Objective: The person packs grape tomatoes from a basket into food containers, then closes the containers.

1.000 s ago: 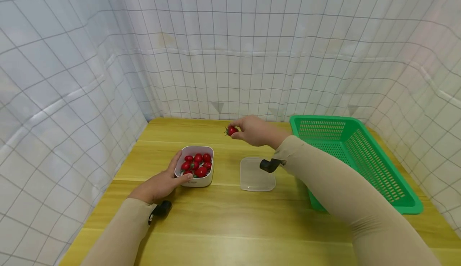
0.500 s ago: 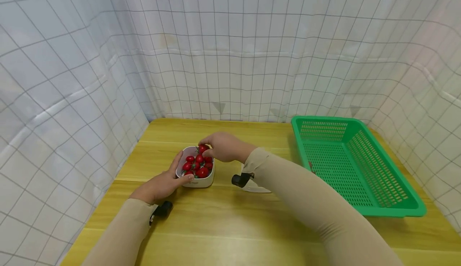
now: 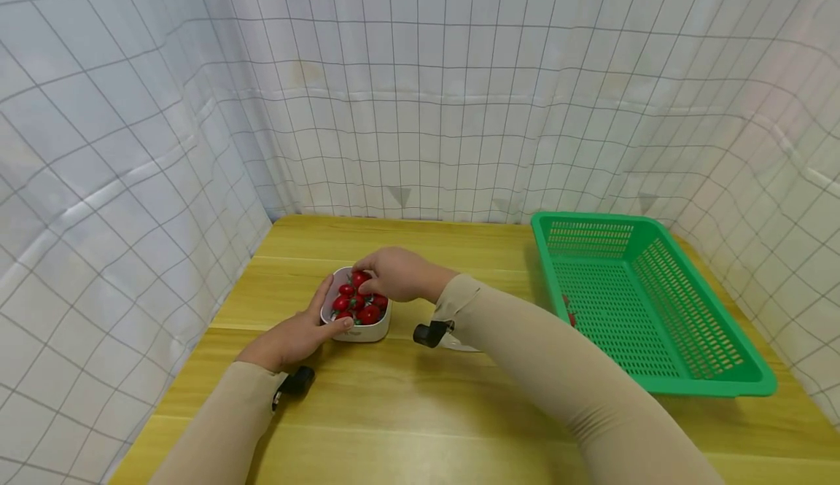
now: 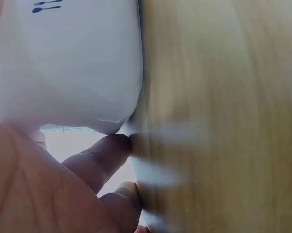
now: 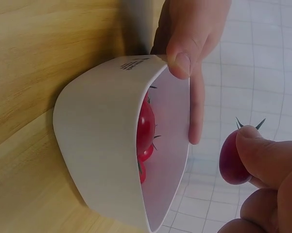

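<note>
Nearest the viewer, two forearms in beige sleeves, the left sleeve [image 3: 216, 427] and the right sleeve [image 3: 558, 368], reach forward over a wooden table [image 3: 367, 412] with yellowish-brown grain. A small black device sits at each wrist: the left device [image 3: 300, 381] and the right device [image 3: 429, 334]. Just ahead, the person's left hand [image 3: 298, 333] holds a white container [image 3: 364, 334] by its near left corner, thumb lapped over the rim and fingers along the outside. The container stands upright on the table, and its wall carries a small dark fork-and-spoon print [image 4: 47, 6]. Inside lie several red tomatoes [image 3: 370, 315] with green stalks. The right hand [image 3: 397, 277] comes in from the right, its thumb and fingers pinching one more tomato [image 5: 231, 162] above the container's opening, apart from the rim; thin green leaves poke out past the thumb. To the right of the container, a sliver of a translucent lid [image 3: 459, 346] shows, the rest hidden by the right arm. Farther right stands a large green plastic basket [image 3: 705, 386] with slotted walls; small red shapes [image 3: 572, 319] peek from behind its left rim, too hidden to name. At the back hangs a white curtain [image 3: 459, 106] with a dark grid pattern.
</note>
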`<state>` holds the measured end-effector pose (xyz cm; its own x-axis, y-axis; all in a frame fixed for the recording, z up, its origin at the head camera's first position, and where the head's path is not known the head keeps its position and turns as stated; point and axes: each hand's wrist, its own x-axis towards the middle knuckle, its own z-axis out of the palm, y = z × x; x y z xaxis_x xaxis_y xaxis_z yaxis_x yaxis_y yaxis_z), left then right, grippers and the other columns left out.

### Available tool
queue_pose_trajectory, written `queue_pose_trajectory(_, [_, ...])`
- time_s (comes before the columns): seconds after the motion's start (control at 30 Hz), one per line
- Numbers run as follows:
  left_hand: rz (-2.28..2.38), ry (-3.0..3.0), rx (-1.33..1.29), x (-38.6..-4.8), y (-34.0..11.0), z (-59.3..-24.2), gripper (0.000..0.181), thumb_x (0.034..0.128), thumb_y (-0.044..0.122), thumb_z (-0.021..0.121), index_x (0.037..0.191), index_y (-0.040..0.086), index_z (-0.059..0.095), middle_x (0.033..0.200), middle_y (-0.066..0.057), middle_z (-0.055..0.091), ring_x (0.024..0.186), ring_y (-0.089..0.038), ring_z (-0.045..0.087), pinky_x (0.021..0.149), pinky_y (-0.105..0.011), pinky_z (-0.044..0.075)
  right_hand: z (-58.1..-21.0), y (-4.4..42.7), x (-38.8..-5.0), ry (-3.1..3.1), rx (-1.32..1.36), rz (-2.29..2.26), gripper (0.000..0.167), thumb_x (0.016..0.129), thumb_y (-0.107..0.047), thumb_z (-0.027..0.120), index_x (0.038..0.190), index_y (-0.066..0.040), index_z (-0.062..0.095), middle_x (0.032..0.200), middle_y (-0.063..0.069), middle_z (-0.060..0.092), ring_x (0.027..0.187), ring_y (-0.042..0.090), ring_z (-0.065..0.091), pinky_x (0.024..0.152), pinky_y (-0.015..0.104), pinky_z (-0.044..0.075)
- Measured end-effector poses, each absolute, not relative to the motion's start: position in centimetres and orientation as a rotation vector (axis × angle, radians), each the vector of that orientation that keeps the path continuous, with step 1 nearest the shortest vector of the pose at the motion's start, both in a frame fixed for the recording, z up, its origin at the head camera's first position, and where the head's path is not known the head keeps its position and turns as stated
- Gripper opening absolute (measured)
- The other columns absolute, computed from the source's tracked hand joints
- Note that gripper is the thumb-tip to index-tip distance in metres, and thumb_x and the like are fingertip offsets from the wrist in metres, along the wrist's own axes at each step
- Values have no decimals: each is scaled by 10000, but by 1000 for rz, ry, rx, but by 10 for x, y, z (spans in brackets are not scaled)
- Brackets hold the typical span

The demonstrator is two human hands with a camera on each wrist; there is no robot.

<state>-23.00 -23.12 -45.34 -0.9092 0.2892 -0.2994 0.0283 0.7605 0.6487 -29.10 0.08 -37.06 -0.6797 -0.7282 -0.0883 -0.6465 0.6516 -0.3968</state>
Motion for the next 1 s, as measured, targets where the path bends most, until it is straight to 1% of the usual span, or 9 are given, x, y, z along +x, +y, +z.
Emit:
queue_pose_trajectory(0.3, [953, 2552, 257, -229, -230, -451, 1048, 1032, 655, 510, 1671, 251, -215, 1681, -345, 249, 1484, -561, 390, 1168, -685, 364, -370, -1, -290, 2623, -1133, -495, 447, 1049, -298, 675, 1461, -129, 642, 1300, 6, 750, 1114, 104, 694, 990, 266, 556])
queue_pose_trajectory(0.37, [950, 2555, 259, -229, -230, -451, 1047, 1032, 655, 512, 1671, 253, -214, 1678, -347, 255, 1478, -561, 399, 1162, -685, 370, -370, -2, -290, 2620, -1133, -496, 452, 1047, -296, 679, 1466, -130, 638, 1269, 2, 759, 1072, 94, 690, 971, 260, 555])
queue_pose_trajectory(0.47, [951, 2558, 267, -229, -231, -451, 1044, 1035, 645, 515, 1673, 247, -210, 1677, -343, 261, 1476, -558, 405, 1159, -684, 374, -371, -3, -289, 2612, -1127, -497, 460, 1047, -298, 678, 1476, -138, 630, 1170, -13, 778, 977, 75, 670, 914, 237, 545])
queue_pose_trajectory(0.53, [953, 2558, 273, -229, -231, -451, 1042, 1038, 639, 514, 1673, 242, -211, 1679, -340, 260, 1478, -555, 404, 1159, -684, 374, -371, -4, -289, 2606, -1120, -494, 465, 1048, -302, 676, 1483, -144, 624, 1128, -17, 782, 945, 78, 661, 884, 229, 539])
queue_pose_trajectory(0.6, [953, 2560, 277, -229, -231, -451, 1042, 1039, 637, 514, 1673, 236, -209, 1680, -337, 263, 1480, -553, 402, 1161, -684, 372, -371, -5, -289, 2602, -1116, -488, 460, 1051, -307, 671, 1482, -154, 626, 1169, -11, 779, 984, 85, 676, 890, 227, 545])
queue_pose_trajectory(0.7, [951, 2563, 277, -229, -231, -452, 1053, 1032, 648, 518, 1673, 236, -209, 1678, -334, 271, 1480, -555, 401, 1167, -688, 364, -370, -6, -288, 2598, -1118, -461, 451, 1058, -305, 658, 1486, -164, 625, 1334, 24, 738, 1121, 117, 690, 937, 242, 561])
queue_pose_trajectory(0.8, [941, 2570, 280, -230, -231, -452, 1071, 1020, 669, 517, 1671, 235, -215, 1678, -332, 273, 1482, -560, 395, 1171, -694, 357, -370, -7, -288, 2592, -1114, -441, 448, 1065, -303, 645, 1494, -176, 618, 1441, 46, 681, 1185, 124, 678, 948, 244, 566])
queue_pose_trajectory(0.9, [939, 2568, 271, -230, -231, -452, 1082, 1009, 691, 513, 1671, 242, -215, 1685, -324, 267, 1489, -563, 384, 1178, -700, 347, -369, -7, -288, 2587, -1110, -438, 450, 1066, -304, 642, 1499, -181, 614, 1445, 58, 678, 1140, 112, 677, 903, 232, 571])
queue_pose_trajectory(1.0, [934, 2568, 267, -230, -231, -452, 1076, 1012, 691, 505, 1672, 236, -213, 1685, -330, 260, 1487, -571, 379, 1176, -708, 342, -368, -6, -287, 2586, -1110, -450, 459, 1060, -310, 652, 1499, -180, 613, 1424, 48, 692, 1117, 108, 682, 901, 237, 570])
